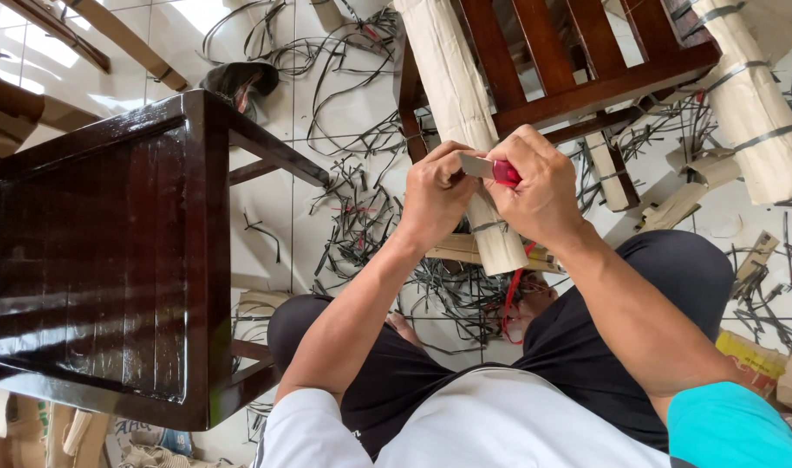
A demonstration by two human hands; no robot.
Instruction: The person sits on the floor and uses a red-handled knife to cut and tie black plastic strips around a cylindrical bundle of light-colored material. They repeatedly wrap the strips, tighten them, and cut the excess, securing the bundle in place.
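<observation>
My right hand [543, 186] grips a red-handled utility knife [505, 172]; its blade [475, 165] points left toward my left hand [432, 195]. My left hand pinches at the blade end of the knife, fingers curled. Both hands hover in front of a paper-wrapped chair leg [452, 95] bound with a strap. That leg belongs to a dark wooden chair [586, 61] lying above my hands. My knees in black shorts are below the hands.
A glossy dark wooden stool or table [110, 251] stands at left. Cut black strapping [361, 199] litters the white tiled floor. Another paper-wrapped, strapped piece [751, 113] lies at the right. Cardboard scraps [751, 360] sit at lower right.
</observation>
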